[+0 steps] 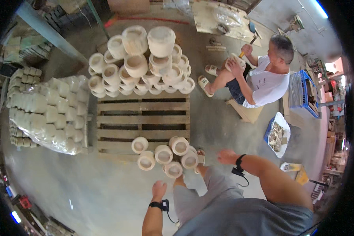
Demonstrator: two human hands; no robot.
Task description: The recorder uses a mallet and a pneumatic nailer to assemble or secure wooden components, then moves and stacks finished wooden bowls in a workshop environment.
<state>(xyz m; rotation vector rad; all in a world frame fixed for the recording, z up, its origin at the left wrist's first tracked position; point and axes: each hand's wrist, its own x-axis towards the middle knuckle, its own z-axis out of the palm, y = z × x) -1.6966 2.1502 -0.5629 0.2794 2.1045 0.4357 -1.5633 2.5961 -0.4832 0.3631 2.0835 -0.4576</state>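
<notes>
My left hand (pixel 159 190) hangs low in front of me, with nothing seen in it. Out to the right, my right hand (pixel 225 156) is held apart from everything; its fingers are too small to make out. Nearest to both is a loose group of cream, thick-walled round pots at my feet. One pot (pixel 173 170) lies closest to my left hand, and another pot (pixel 190 160) sits beside my foot. A separate pot (pixel 139 145) rests at the near edge of the wooden pallet (pixel 143 118). Stacked pots (pixel 135 65) cover the pallet's far end.
At the right, a seated person (pixel 269 74) holds a pale piece and a yellow-handled hammer (pixel 243 52). Left of the pallet stands a plastic-wrapped stack of pots (pixel 51 114). A sack of fragments (pixel 278 135), a blue crate (pixel 304 94) and a yellow-and-white object (pixel 297 171) are to the right.
</notes>
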